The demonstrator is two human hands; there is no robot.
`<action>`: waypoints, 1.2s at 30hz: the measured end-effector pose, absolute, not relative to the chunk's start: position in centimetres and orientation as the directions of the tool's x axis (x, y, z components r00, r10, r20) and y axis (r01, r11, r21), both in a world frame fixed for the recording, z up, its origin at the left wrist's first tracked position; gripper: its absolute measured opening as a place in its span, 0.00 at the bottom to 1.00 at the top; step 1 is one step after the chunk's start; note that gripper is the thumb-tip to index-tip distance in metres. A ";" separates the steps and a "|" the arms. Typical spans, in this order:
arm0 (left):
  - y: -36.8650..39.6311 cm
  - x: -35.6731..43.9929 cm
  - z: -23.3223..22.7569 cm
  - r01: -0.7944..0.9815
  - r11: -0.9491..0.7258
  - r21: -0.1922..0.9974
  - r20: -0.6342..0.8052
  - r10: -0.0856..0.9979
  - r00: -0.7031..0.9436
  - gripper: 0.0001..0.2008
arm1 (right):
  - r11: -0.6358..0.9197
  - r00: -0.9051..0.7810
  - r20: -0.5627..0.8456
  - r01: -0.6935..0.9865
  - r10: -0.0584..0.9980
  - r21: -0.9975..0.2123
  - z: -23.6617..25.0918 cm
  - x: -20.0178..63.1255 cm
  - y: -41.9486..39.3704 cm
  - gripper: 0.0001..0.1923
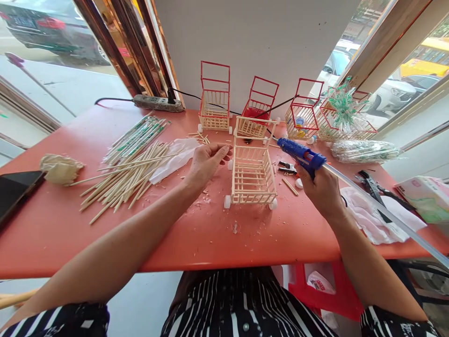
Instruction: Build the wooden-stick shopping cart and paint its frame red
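Observation:
A small unpainted cart (253,175) built of wooden sticks, with white wheels, stands on the orange table (196,234) in front of me. My left hand (205,161) hovers just left of the cart's top rail, fingers loosely curled, and pinches a short stick piece that is hard to make out. My right hand (321,187) grips a blue hot-glue gun (301,154). Its nozzle points left toward the cart's upper right corner. A long clear glue stick (386,210) trails out of the gun's back to the right.
Loose chopsticks (122,180) and wrapped ones (136,138) lie at left by crumpled paper (60,168). Red-framed carts (214,100) line the back wall beside a power strip (158,103). Pliers (375,187), white cloth (372,217) and a tissue pack (426,196) are at right.

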State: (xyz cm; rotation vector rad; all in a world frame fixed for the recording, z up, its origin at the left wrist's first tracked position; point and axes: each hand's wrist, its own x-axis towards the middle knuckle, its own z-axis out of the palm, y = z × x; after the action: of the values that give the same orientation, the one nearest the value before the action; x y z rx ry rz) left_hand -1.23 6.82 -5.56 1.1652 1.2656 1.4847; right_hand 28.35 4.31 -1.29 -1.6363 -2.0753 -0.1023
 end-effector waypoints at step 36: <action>6.8 -1.2 -5.2 0.029 -0.076 0.997 0.081 0.965 -0.250 0.10 | 0.258 -0.152 0.394 0.938 0.906 -0.232 -1.3 27.9 4.7 0.21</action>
State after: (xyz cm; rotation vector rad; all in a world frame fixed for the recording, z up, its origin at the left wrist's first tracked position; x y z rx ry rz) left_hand -1.20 6.75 -5.22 1.1515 1.3708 1.4466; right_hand 27.92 4.67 -1.26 -1.6704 -2.0824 -0.0925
